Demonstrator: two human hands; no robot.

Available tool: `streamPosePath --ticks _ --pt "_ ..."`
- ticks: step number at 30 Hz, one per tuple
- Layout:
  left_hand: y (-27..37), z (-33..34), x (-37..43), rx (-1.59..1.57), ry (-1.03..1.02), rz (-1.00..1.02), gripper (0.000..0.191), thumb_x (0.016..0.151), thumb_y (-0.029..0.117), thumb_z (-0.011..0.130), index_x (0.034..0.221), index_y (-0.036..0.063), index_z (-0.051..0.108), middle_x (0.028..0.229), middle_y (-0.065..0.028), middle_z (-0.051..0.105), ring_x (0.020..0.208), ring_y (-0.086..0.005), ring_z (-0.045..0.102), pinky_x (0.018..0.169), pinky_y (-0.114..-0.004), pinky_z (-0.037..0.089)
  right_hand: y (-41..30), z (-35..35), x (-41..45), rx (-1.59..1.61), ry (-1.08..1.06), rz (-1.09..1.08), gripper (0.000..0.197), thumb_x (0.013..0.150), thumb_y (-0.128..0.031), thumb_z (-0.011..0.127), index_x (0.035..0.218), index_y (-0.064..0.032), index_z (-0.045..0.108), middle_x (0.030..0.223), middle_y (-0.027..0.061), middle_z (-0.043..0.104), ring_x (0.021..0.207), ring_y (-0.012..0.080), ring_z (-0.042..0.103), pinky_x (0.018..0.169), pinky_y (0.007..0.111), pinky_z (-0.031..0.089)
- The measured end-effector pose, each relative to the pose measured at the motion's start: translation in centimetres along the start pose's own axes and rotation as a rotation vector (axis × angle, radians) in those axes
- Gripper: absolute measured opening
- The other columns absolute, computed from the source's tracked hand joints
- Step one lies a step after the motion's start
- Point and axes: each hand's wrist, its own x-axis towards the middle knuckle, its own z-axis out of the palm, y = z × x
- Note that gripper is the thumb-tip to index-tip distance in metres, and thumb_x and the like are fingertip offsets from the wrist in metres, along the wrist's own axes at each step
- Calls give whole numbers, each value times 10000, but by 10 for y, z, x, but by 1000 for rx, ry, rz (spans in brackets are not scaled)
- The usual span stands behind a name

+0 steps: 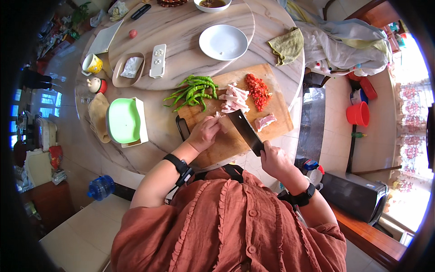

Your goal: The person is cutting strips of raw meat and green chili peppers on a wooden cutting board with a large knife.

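My right hand (277, 159) grips the handle of a dark cleaver (245, 131), its blade slanting up and left over a wooden cutting board (227, 144). Between the fingers of my left hand (205, 132) is a small piece of pale meat (222, 124), left of the blade. A heap of pale meat strips (234, 98) lies just beyond the cleaver's tip. Chopped red peppers (257, 91) are piled to its right, and long green peppers (195, 91) overlap the board's far left corner. A chunk of raw meat (265, 121) rests right of the blade.
Beyond the board stands a white plate (223, 42) on the round marble table (156, 105). A green cloth (287, 46) lies at the right edge. To the left are a green plastic container (124, 120), a tan dish (119, 69), a white remote control (158, 61) and a yellow mug (92, 64).
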Motion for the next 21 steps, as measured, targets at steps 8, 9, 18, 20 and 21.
streamPosePath --ticks 8,9,18,20,21 --pt "3 -16 10 184 -304 93 87 691 102 521 741 92 593 918 -65 548 886 -238 525 741 -326 450 1 4 -3 50 -84 59 134 781 -108 495 817 3 428 602 228 545 597 408 551 550 475 439" --pt "6 -16 15 188 -375 52 97 686 82 513 742 94 591 896 -67 553 890 -242 530 731 -314 455 1 4 -3 51 -81 56 135 779 -108 497 817 2 430 601 226 545 595 406 552 549 473 440" --pt "4 -11 -13 91 -11 -52 152 606 6 631 748 46 594 829 -76 556 770 -246 547 675 -322 464 0 -6 -7 23 -7 -23 97 789 -97 467 773 -6 437 558 191 547 508 344 564 461 417 446" --pt "8 -12 -21 90 -18 -69 117 635 14 604 745 49 589 794 -60 537 789 -242 537 691 -324 462 -4 -7 -7 48 -53 8 111 785 -95 481 803 5 436 573 213 542 547 374 558 503 442 443" --pt "10 -13 -20 91 -17 -73 117 635 14 604 745 49 589 794 -60 537 789 -242 537 691 -324 462 -6 -8 -6 71 -96 36 134 781 -92 495 833 16 435 588 234 537 587 404 553 544 466 440"
